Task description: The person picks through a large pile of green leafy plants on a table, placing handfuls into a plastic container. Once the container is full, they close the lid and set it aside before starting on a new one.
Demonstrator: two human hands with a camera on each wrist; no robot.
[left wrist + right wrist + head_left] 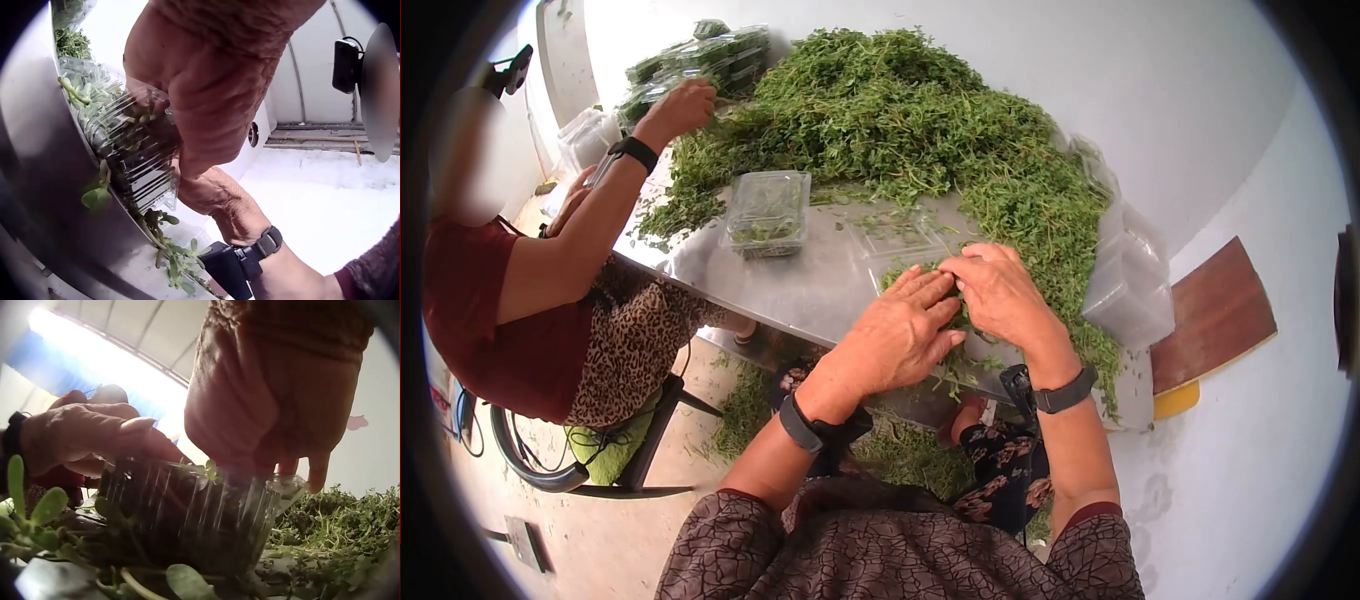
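Note:
A clear ribbed plastic box (194, 512) holding green sprigs stands on the metal table (790, 290), at the edge nearest the wearer. Over it lies the left hand (900, 330), its fingers fairly straight and resting on the contents. The right hand (1000, 295) reaches into the same box from the other side, fingers bent down; its fingertips are hidden in the head view. In the left wrist view the box (147, 150) shows its ribbed wall below the left palm (206, 94). Loose sprigs (178, 256) lie beside it.
A large heap of greens (900, 110) covers the table's back and right. A closed filled box (768, 212) stands left of centre, stacked boxes (730, 55) behind it. Empty boxes (1130, 280) stand at right. Another person (520, 300) sits at left, one hand at the heap.

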